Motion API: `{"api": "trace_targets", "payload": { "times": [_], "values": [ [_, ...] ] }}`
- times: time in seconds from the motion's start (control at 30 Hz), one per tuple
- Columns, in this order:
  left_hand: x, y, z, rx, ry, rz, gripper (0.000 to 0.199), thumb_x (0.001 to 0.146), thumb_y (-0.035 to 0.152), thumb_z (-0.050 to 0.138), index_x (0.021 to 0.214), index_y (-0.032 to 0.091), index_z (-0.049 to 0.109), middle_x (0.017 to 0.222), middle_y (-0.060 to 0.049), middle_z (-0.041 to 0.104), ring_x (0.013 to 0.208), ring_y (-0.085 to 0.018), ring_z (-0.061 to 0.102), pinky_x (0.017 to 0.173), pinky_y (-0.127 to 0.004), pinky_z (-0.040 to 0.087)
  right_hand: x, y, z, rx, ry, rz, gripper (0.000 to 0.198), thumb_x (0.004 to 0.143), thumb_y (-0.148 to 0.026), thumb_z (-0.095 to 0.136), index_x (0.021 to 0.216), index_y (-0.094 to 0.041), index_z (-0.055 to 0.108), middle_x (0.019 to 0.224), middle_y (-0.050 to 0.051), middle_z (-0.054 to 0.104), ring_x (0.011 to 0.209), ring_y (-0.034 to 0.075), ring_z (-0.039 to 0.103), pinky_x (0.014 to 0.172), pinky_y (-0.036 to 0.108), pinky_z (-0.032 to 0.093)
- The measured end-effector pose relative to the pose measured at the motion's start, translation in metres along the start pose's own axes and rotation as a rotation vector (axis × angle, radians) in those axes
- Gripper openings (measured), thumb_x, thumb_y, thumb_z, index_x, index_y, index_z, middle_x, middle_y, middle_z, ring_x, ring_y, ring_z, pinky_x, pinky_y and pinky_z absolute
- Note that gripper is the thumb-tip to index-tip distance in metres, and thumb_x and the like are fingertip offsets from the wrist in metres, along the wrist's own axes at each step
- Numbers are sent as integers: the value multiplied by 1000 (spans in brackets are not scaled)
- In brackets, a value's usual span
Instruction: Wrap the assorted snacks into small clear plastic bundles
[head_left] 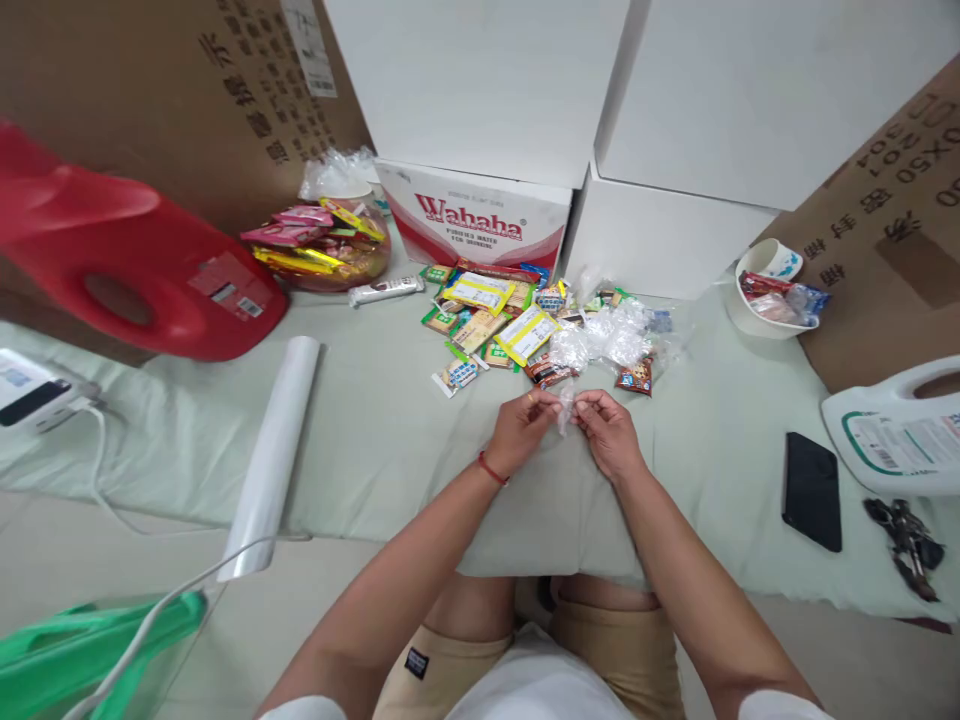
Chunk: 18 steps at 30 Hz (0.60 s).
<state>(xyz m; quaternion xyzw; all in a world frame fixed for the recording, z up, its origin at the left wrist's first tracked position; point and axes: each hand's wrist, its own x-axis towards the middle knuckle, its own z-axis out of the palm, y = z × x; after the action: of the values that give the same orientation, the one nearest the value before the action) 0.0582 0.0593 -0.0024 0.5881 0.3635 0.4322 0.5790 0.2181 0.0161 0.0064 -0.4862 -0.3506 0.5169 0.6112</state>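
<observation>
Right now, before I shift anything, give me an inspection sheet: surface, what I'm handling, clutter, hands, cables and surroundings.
Surface: pale green cloth, wrinkled.
Things in work: crinkled clear plastic between the hands; heap of wrapped snacks just beyond.
Clutter: white roll and red jug at left; phone, keys and white jug at right.
Hands: left hand and right hand both pinch the clear plastic with their fingertips.
Cables: white cable leaves a white device at left; a stretch crosses the roll's near end.
Surroundings: Wahaha box and plain white boxes behind; brown carton at left, another at right.
</observation>
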Motion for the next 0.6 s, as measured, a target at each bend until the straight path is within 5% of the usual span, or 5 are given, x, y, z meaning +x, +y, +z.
{"api": "trace_targets", "payload": {
  "times": [0.17,0.3,0.6],
  "values": [
    [4,5,-17,-193,98,-124,39,76,54,77,82,19,62,61,5,56,54,-9,47,55,-22,37,0,-8,-1,55,40,21,30,72,-48,85,84,-25,69,74,-3,58,70,14,54,68,26,51],
    [1,8,-12,-177,31,-98,42,71,53,82,80,18,63,63,4,57,57,-9,47,57,-23,37,-7,-6,7,-164,-87,-23,30,77,-50,81,88,-25,70,84,-1,63,70,14,54,66,26,48],
    [0,7,-11,-155,-28,-115,40,83,56,71,84,18,57,64,5,54,57,-8,43,56,-22,35,-5,-1,-1,-276,-16,-83,24,79,-45,79,81,-23,68,68,-3,61,62,13,51,60,25,41]
  ]
}}
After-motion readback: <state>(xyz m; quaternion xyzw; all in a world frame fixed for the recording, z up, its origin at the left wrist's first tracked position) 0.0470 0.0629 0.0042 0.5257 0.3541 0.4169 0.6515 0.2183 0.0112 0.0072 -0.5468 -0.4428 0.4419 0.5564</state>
